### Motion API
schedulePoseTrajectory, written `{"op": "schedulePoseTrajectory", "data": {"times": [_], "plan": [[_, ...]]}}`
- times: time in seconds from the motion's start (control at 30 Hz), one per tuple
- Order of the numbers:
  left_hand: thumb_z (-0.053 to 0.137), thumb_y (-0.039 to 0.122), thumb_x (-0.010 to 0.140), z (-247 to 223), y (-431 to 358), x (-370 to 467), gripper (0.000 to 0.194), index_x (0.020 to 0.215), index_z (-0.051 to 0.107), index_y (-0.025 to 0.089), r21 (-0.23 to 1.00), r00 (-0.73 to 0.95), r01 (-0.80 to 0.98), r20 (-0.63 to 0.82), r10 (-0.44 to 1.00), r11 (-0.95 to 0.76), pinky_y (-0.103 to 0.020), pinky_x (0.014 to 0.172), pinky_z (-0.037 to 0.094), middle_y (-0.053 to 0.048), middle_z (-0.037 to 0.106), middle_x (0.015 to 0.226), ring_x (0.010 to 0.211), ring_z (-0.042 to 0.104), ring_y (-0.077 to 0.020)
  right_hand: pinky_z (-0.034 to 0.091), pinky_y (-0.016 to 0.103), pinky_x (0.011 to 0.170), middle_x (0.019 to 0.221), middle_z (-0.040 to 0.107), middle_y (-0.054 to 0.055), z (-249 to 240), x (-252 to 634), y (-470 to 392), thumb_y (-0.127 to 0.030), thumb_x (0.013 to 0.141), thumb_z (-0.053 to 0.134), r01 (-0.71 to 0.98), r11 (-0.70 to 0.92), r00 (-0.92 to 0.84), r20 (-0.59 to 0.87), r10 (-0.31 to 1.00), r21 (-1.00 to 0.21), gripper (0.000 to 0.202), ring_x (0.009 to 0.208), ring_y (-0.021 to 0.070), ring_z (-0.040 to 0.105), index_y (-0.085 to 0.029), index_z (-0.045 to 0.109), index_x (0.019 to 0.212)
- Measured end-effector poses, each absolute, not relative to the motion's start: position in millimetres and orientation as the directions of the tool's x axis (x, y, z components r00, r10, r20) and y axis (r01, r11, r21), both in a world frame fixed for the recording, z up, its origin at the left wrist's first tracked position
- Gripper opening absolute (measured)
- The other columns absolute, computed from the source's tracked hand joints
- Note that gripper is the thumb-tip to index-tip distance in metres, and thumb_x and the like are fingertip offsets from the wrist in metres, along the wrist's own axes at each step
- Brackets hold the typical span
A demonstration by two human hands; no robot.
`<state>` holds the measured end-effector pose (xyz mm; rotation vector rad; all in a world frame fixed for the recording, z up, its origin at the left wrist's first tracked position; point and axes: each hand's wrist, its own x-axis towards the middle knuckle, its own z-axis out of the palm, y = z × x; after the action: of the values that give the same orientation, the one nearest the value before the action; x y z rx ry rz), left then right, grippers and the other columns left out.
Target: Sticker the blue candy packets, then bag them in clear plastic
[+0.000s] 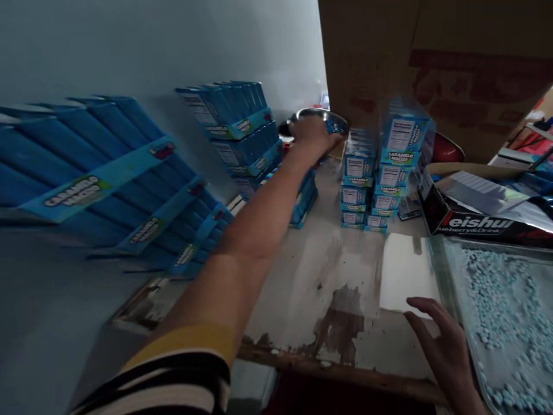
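My left hand (313,131) is stretched far across the table, at the near rim of a metal bowl (337,119) with small blue things in it. Its fingers point away into the bowl and are mostly hidden, so their grip does not show. Low on the right, my right hand (449,340) is open, thumb and index finger apart. Those fingertips are near the lower edge of a white paper pad (406,271), with nothing visible between them. Beside this hand lies a tray (477,369) lined with clear plastic, holding many small pale-blue candies.
Blue candy boxes (244,127) are stacked along the wall; tilted ones (78,155) rise at left. More boxes (389,173) stand at the back centre. An open black carton (484,222) sits behind the tray, below a large cardboard box (371,63). The worn table (302,288) has a chipped front edge.
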<state>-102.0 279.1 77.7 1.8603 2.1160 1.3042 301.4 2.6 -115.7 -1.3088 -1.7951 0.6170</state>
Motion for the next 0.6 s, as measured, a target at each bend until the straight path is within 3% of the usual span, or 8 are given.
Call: {"op": "schedulePoseTrajectory", "data": {"times": [0.07,0.13,0.23,0.3,0.37,0.5,0.6], "plan": [[0.036,0.061,0.093,92,240,-144,0.077,0.086,0.061,-0.011,0.396,-0.325,0.911,0.513,0.795,0.117,-0.034,0.102,0.045,-0.015,0.068,0.125,0.137,0.057,-0.0331,0.062,0.043,0.088,0.107,0.082,0.008,-129,318,-3,-0.054,0.098,0.067,0.645,0.387,-0.116,0.417,0.902,-0.658,0.031,0.097,0.0292,0.078,-0.027,0.081,0.106],[0.044,0.062,0.094,75,190,-174,0.072,0.092,0.063,-0.007,0.339,-0.337,0.928,0.577,0.744,0.157,-0.038,0.104,0.043,-0.008,0.072,0.112,0.131,0.062,-0.0322,0.060,0.045,0.086,0.104,0.082,0.009,-145,333,-8,-0.058,0.100,0.061,0.751,0.370,-0.069,0.492,0.868,-0.547,0.038,0.094,0.0305,0.078,-0.026,0.080,0.105],[0.078,0.044,0.087,-12,127,-184,0.057,0.123,0.061,0.003,0.572,-0.561,0.793,0.548,0.620,0.212,-0.035,0.101,0.049,-0.005,0.074,0.110,0.112,0.071,-0.0229,0.058,0.042,0.081,0.099,0.081,0.011,-166,348,-11,-0.060,0.104,0.054,0.839,0.338,-0.043,0.568,0.822,-0.426,0.044,0.088,0.0298,0.077,-0.022,0.077,0.106],[0.096,0.030,0.067,-83,111,-175,0.088,0.139,0.052,0.007,0.742,-0.778,0.596,0.438,0.450,0.308,-0.037,0.107,0.050,-0.015,0.069,0.130,0.123,0.066,-0.0276,0.058,0.041,0.083,0.102,0.081,0.010,-173,354,-8,-0.057,0.105,0.055,0.845,0.407,-0.142,0.587,0.797,-0.348,0.043,0.092,0.0284,0.076,-0.021,0.076,0.112],[0.100,0.028,0.061,-135,117,-163,0.114,0.155,0.037,0.010,0.829,-0.839,0.470,0.313,0.446,0.304,-0.040,0.114,0.046,-0.022,0.055,0.150,0.135,0.059,-0.0319,0.058,0.043,0.093,0.118,0.079,0.011,-177,358,-3,-0.055,0.105,0.055,0.824,0.510,-0.315,0.549,0.774,-0.246,0.043,0.106,0.0292,0.075,-0.021,0.072,0.125],[0.100,0.035,0.059,-151,157,-155,0.133,0.165,0.023,0.014,0.790,-0.817,0.534,0.391,0.424,0.300,-0.049,0.124,0.036,-0.024,0.048,0.159,0.150,0.044,-0.0381,0.055,0.050,0.108,0.153,0.063,0.013,-186,368,11,-0.036,0.105,0.048,0.770,0.639,-0.592,0.375,0.713,0.001,0.050,0.138,0.0333,0.061,-0.022,0.055,0.153],[0.099,0.036,0.059,-130,175,-155,0.132,0.165,0.024,0.012,0.765,-0.826,0.537,0.392,0.404,0.355,-0.055,0.124,0.034,-0.026,0.049,0.158,0.150,0.042,-0.0429,0.059,0.047,0.103,0.150,0.066,0.014,-196,373,22,-0.017,0.098,0.049,0.722,0.683,-0.680,0.290,0.673,0.108,0.054,0.137,0.0325,0.063,-0.019,0.056,0.152]]}}
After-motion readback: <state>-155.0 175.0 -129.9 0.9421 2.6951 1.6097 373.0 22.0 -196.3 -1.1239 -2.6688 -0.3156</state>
